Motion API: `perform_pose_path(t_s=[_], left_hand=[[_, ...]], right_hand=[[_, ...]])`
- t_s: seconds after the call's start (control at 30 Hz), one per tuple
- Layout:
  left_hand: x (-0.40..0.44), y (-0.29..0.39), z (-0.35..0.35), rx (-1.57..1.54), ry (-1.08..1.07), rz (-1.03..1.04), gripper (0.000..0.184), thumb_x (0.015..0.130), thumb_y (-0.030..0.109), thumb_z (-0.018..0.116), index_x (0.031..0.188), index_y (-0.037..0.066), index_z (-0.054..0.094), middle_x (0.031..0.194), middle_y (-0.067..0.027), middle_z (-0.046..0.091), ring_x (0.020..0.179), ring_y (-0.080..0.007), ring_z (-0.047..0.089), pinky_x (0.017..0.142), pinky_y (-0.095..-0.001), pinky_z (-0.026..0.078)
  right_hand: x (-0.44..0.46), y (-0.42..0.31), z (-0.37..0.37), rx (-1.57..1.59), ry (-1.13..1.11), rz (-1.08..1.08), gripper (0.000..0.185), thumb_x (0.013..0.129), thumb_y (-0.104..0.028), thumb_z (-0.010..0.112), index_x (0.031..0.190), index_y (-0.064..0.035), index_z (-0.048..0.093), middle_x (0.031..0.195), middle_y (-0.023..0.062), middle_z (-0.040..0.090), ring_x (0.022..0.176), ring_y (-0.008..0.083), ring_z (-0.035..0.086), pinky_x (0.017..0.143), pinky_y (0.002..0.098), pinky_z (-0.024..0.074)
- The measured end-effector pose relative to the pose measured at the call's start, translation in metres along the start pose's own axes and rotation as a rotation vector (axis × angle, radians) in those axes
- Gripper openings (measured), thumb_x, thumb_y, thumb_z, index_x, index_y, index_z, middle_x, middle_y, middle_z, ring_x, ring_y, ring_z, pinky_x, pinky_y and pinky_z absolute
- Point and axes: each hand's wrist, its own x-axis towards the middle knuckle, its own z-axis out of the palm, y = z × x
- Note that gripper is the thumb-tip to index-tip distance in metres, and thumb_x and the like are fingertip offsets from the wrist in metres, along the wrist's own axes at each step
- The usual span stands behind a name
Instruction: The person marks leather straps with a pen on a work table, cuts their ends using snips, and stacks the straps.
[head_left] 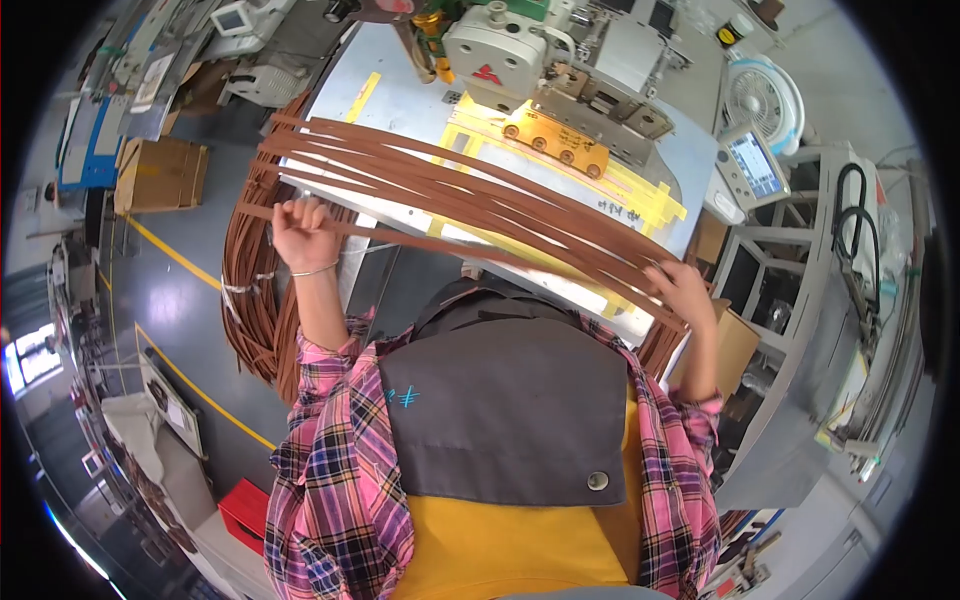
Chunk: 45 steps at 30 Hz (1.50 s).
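Long brown strips (pixel 470 205) lie fanned across the metal work table (pixel 345 75) in front of the sewing machine (pixel 495 55). At the left edge, my left hand (pixel 306 235) is closed around one strip, held a little apart from the others and stretched toward the right. My right hand (pixel 682 292) rests at the right end of the strips, its fingers bent over them; the fingertips are partly hidden. More strips hang in a thick bundle (pixel 250 290) off the left side, tied with a white band.
A yellow plate with round holes (pixel 555 145) sits under the machine head. On the right are a control screen (pixel 755 165), a white fan (pixel 762 100) and a grey rack (pixel 770 260). A cardboard box (pixel 160 175) stands on the floor at left.
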Motion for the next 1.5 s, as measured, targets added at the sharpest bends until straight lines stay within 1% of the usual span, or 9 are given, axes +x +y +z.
perform_pose_path(t_s=[0.2,0.27,0.47,0.63,0.87,1.0,1.2,1.27,1.5], left_hand=[[-0.025,-0.017,0.021,0.323,0.050,-0.051,0.034,0.096,0.023,0.041,0.105,-0.003,0.060,0.050,0.0046,0.029,0.039,-0.0057,0.024,0.035,-0.0199,0.019],[-0.031,-0.042,0.020,0.543,0.127,-0.144,0.037,0.098,0.026,0.040,0.107,-0.005,0.059,0.048,0.0048,0.027,0.039,-0.0054,0.022,0.035,-0.0198,0.018],[-0.032,-0.095,0.024,1.523,0.127,-0.134,0.047,0.100,0.033,0.034,0.098,-0.002,0.065,0.050,0.0005,0.050,0.043,-0.0039,0.038,0.041,-0.0195,0.027],[-0.024,-0.115,0.003,2.234,-0.268,0.030,0.023,0.081,0.009,0.058,0.102,0.004,0.063,0.078,-0.0139,0.064,0.078,-0.0309,0.064,0.069,-0.0378,0.050],[0.000,-0.142,0.000,2.386,-0.775,0.326,0.031,0.076,0.010,0.060,0.106,0.003,0.059,0.092,-0.0092,0.064,0.090,-0.0244,0.061,0.071,-0.0340,0.050],[0.041,-0.152,-0.022,2.368,-0.954,0.583,0.035,0.079,0.011,0.055,0.113,0.000,0.056,0.117,-0.0124,0.057,0.111,-0.0279,0.051,0.092,-0.0355,0.042],[0.082,-0.170,-0.033,2.537,-0.955,0.446,0.050,0.080,0.004,0.049,0.130,0.004,0.046,0.143,-0.0114,0.036,0.134,-0.0270,0.030,0.109,-0.0376,0.026],[0.086,-0.175,-0.031,2.661,-0.973,0.414,0.051,0.083,0.006,0.045,0.134,0.005,0.041,0.146,-0.0093,0.032,0.136,-0.0245,0.025,0.111,-0.0376,0.022],[0.088,-0.186,-0.033,2.715,-0.928,0.210,0.051,0.086,0.007,0.042,0.137,0.007,0.038,0.146,-0.0070,0.030,0.136,-0.0200,0.024,0.110,-0.0356,0.022]], right_hand=[[0.058,-0.054,0.033,-0.095,0.141,-0.264,0.021,0.088,-0.021,0.056,0.099,-0.0055,0.066,0.092,0.0179,0.063,0.084,0.0347,0.060,0.072,0.0371,0.0475],[0.106,-0.073,0.083,0.042,0.228,-0.523,0.020,0.086,-0.018,0.058,0.102,-0.0073,0.064,0.098,0.0149,0.061,0.086,0.0325,0.060,0.075,0.0383,0.0485],[0.166,-0.110,0.139,-0.232,0.295,-0.381,0.023,0.078,-0.014,0.066,0.099,-0.0109,0.058,0.100,0.0108,0.054,0.084,0.0322,0.061,0.071,0.0414,0.0507],[0.152,-0.094,0.122,-0.199,0.375,-0.431,0.022,0.074,-0.011,0.068,0.092,-0.0100,0.057,0.097,0.0103,0.054,0.081,0.0325,0.061,0.067,0.0420,0.0505],[0.113,-0.044,0.068,-0.201,0.425,-0.087,0.010,0.080,-0.011,0.064,0.088,-0.0064,0.060,0.083,0.0149,0.066,0.080,0.0361,0.062,0.068,0.0423,0.0494],[0.107,0.036,0.031,0.010,0.410,-0.130,0.015,0.083,-0.014,0.062,0.094,-0.0034,0.063,0.083,0.0173,0.065,0.077,0.0311,0.065,0.067,0.0353,0.0495],[0.106,0.061,0.007,-0.005,0.398,-0.110,0.016,0.083,-0.014,0.063,0.092,-0.0006,0.063,0.079,0.0167,0.064,0.069,0.0265,0.063,0.065,0.0318,0.0482],[0.100,0.057,0.001,-0.055,0.419,-0.060,0.016,0.083,-0.010,0.064,0.094,0.0012,0.063,0.074,0.0124,0.064,0.063,0.0140,0.057,0.062,0.0280,0.0457],[0.094,0.063,-0.007,-0.053,0.399,-0.025,0.015,0.082,-0.009,0.065,0.093,0.0004,0.064,0.079,0.0156,0.065,0.067,0.0215,0.063,0.064,0.0311,0.0475]])
